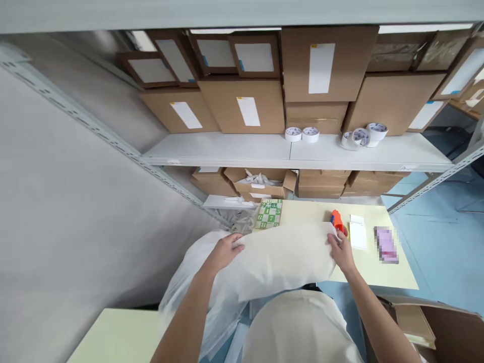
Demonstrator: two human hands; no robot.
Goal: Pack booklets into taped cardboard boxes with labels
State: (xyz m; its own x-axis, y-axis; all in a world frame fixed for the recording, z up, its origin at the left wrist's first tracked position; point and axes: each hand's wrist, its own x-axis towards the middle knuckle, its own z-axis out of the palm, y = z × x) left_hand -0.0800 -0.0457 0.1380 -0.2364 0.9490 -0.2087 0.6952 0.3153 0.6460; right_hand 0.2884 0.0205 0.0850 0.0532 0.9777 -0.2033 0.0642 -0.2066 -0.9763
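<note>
A large cream-white soft bag or cushion (283, 259) lies across the near edge of a pale yellow table (378, 272). My left hand (226, 250) grips its left end with fingers curled over the edge. My right hand (342, 250) holds its right end, fingers closed on the corner. A translucent white plastic bag (189, 292) hangs below the left end, beside my left arm.
On the table lie a green-and-white checkered booklet (269, 214), an orange tape dispenser (336, 220), white paper slips (357, 233) and a blurred purple item (386, 244). A shelf (227, 151) holds cardboard boxes (242, 106) and tape rolls (301, 133). An open carton (434, 327) sits lower right.
</note>
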